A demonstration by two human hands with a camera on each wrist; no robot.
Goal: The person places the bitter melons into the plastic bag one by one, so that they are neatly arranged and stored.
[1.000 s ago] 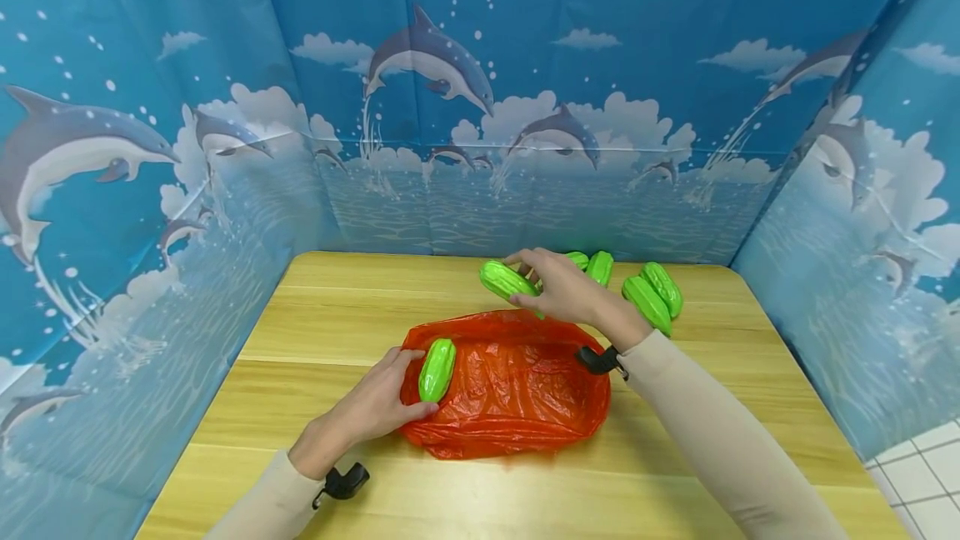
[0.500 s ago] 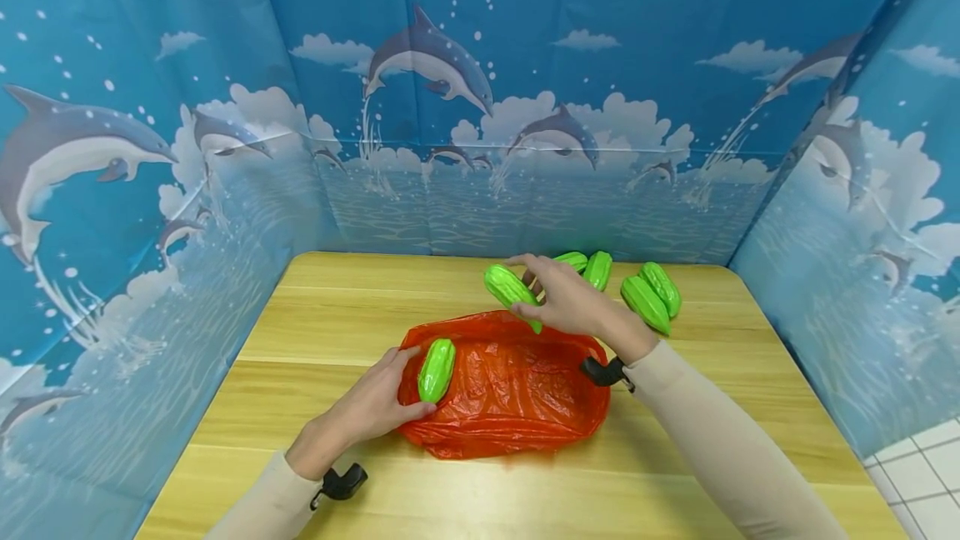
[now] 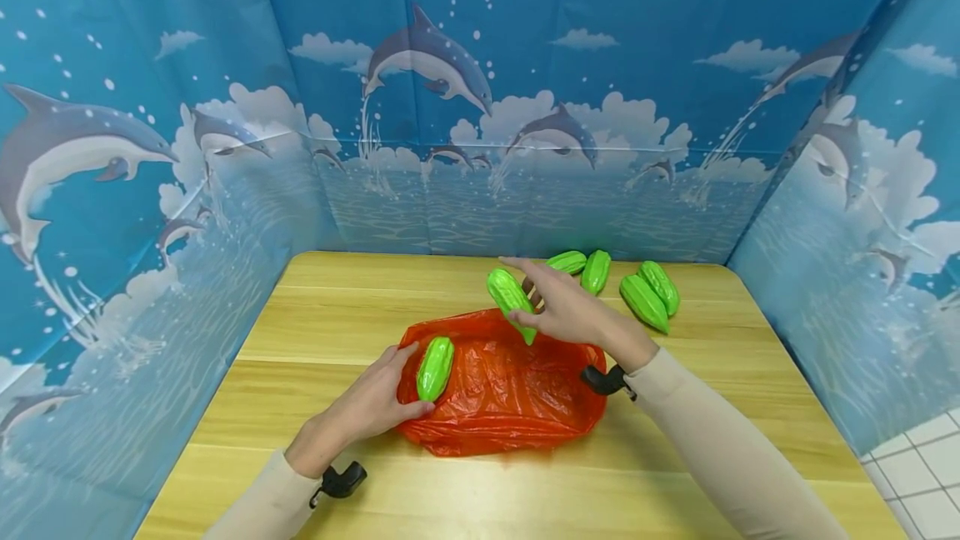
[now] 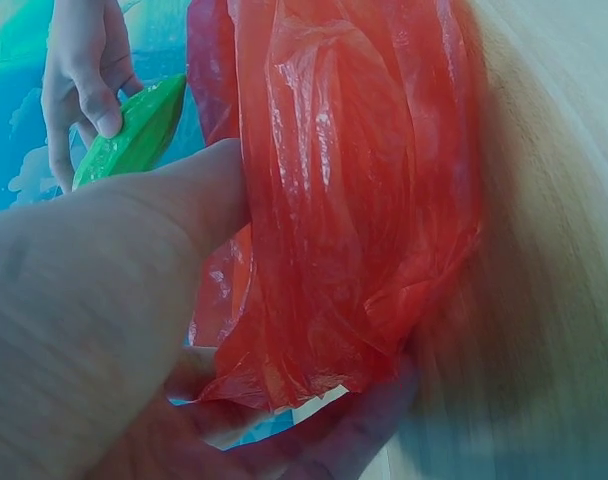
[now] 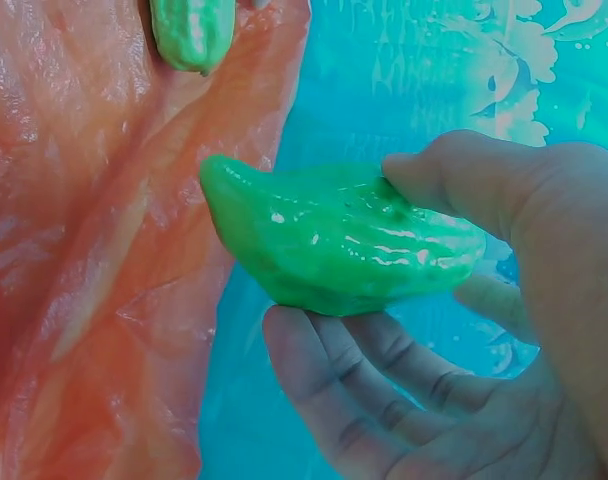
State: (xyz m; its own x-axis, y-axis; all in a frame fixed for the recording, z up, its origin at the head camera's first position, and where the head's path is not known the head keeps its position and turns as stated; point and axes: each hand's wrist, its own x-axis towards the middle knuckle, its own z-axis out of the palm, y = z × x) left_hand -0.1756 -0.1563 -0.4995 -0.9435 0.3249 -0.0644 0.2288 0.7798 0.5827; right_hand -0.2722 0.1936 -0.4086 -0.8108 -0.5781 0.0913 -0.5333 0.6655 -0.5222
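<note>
A red plastic bag (image 3: 517,432) lies with its mouth wide on the wooden table. My left hand (image 3: 375,394) holds the bag's left end, thumb and fingers spread around it; in the left wrist view the thumb tip is hidden by the plastic. One glossy green ridged bitter melon (image 3: 435,368) rests inside the bag beside that hand. Above the bag's far rim, my right hand (image 3: 566,302) grips a second bitter melon (image 5: 334,245) between thumb and fingertips. This melon is tilted, its pointed end down over the bag.
Several more green melons (image 3: 645,303) lie at the table's back right, beyond my right forearm. A blue dolphin-print curtain (image 3: 480,190) encloses the back and sides of the wooden table (image 3: 315,307). Black wrist cameras (image 3: 343,482) sit at both wrists.
My right hand has come slightly nearer, and the melon in it has swung steeper, its pointed tip lowering over the bag. The left hand and bag stay almost still.
</note>
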